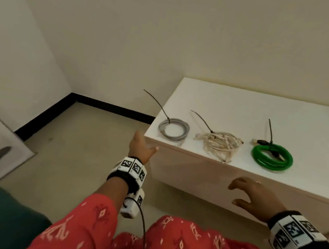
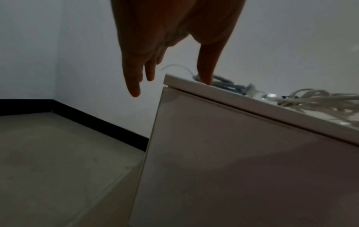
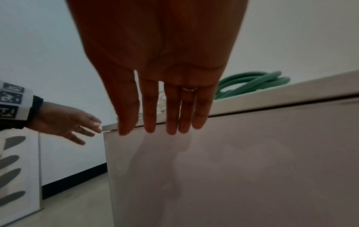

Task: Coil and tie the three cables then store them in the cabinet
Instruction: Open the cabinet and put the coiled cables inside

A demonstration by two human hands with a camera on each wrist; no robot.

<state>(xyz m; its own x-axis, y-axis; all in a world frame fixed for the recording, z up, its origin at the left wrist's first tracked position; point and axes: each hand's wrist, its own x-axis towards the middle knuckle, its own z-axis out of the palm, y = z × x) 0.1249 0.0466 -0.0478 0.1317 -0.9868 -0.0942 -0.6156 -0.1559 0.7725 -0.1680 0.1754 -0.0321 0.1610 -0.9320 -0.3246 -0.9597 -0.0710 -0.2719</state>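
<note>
Left hand (image 1: 141, 146) at 9 o'clock of the cabinet (image 1: 234, 188), fingers loosely spread, gripping nothing, thumb by the top's left corner. On the cabinet top, left to right: grey cable (image 1: 173, 129), coiled and tied, at 9 o'clock of the white cable (image 1: 218, 142), a looser tied bundle; green cable (image 1: 272, 157), coiled and tied, at 3 o'clock. Right hand (image 1: 253, 195) low, at 6 o'clock of the coils, fingers apart and relaxed before the closed cabinet front, empty.

Three coiled cables, each bound by a black zip tie, lie in a row near the front edge atop the low white cabinet (image 1: 235, 104): grey round cable (image 1: 173, 129) left, loosely bundled cream cable (image 1: 219, 142) middle, green glossy cable (image 1: 271, 157) right.
</note>
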